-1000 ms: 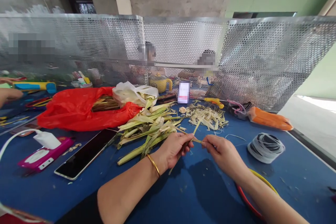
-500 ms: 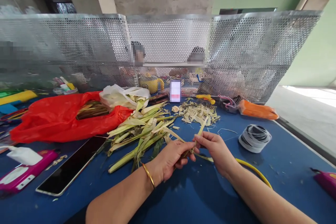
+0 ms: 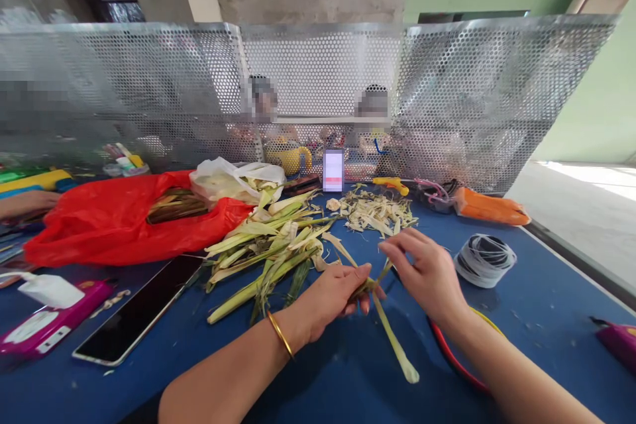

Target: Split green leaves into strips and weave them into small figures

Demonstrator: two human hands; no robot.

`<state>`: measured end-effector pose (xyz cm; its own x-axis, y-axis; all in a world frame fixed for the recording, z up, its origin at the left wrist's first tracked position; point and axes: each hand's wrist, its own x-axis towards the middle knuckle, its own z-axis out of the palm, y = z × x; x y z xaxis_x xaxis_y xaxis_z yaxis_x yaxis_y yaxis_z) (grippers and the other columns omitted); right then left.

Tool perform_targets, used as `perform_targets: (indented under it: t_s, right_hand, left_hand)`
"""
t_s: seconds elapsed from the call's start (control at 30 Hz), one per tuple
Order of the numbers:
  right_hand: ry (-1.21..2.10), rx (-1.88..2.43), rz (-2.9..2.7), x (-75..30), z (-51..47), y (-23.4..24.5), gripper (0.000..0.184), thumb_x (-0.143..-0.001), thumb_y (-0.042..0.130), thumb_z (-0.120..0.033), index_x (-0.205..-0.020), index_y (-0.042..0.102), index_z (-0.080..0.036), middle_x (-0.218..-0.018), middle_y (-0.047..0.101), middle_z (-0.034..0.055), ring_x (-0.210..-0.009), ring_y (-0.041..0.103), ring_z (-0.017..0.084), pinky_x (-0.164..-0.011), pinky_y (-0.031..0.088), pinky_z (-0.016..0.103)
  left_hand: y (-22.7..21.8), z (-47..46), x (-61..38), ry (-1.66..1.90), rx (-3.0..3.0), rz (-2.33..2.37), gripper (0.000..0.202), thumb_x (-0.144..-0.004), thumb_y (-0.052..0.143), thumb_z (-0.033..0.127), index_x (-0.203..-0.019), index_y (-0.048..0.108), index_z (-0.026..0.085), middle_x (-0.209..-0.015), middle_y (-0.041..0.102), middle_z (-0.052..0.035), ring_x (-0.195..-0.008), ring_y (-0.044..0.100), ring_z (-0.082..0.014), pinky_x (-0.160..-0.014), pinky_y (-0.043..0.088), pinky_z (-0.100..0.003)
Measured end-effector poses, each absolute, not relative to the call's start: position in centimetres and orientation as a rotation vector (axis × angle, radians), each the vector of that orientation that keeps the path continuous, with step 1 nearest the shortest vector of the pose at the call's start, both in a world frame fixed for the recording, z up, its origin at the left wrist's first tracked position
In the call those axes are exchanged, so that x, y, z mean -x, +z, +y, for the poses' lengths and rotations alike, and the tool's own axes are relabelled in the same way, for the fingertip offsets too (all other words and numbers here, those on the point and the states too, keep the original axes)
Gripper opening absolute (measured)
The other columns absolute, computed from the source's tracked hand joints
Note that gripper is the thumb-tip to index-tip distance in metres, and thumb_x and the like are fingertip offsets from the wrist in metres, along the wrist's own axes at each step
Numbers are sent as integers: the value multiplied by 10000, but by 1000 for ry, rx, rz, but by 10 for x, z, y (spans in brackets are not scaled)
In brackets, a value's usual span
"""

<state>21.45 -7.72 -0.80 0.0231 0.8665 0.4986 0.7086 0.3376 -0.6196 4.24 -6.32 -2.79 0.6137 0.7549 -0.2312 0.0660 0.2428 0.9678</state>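
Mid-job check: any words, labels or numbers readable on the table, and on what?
No text can be read.
On the standing phone at the back: screen blurred.
On the pink box at far left: white label too small to read.
On the flat phone beside it: screen dark, blank.

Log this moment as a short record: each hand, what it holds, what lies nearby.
left: left hand pinches a leaf strip that trails onto the table
right: right hand has fingertips at the strip's upper end; grip unclear
nearby: leaf pile, red bag and phone on the left side; coil on the right
behind: metal screen
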Motion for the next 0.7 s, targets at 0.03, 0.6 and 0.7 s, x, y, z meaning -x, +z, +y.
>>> perform_targets:
  t_s: [0.03, 0.6, 0.7]
  right_hand:
    - [422, 1384, -1789, -212, -78, -8, 333, -867, 524, -431, -658, 629, -194, -754, 607, 38, -691, 547, 155, -624, 406, 257]
    - [798, 1316, -1473, -186, -82, -36, 243, -761, 610, -303, -577, 493, -195, -561, 465, -46, -544, 433, 111, -512, 357, 236]
    - [548, 1262, -1627, -196, -78, -27, 194, -839, 550, -282, -666, 577, -196, -700, 586, -5, -700, 543, 149, -660, 416, 259]
  left_hand:
    - [-28, -64, -43, 533, -1289, 810, 550, -803, 523, 603, -791, 735, 97, -531, 523, 1, -450, 349, -58, -456, 181, -229]
    - [-35, -71, -46, 376, -1423, 834, 390, -735, 659, 454, -516, 611, 135, -454, 511, 22, -413, 392, -61, -455, 282, -218]
    - [-36, -71, -48, 470, -1202, 832, 389, -697, 700, 491, -572, 623, 131, -484, 543, 15, -418, 426, -65, -451, 303, -210]
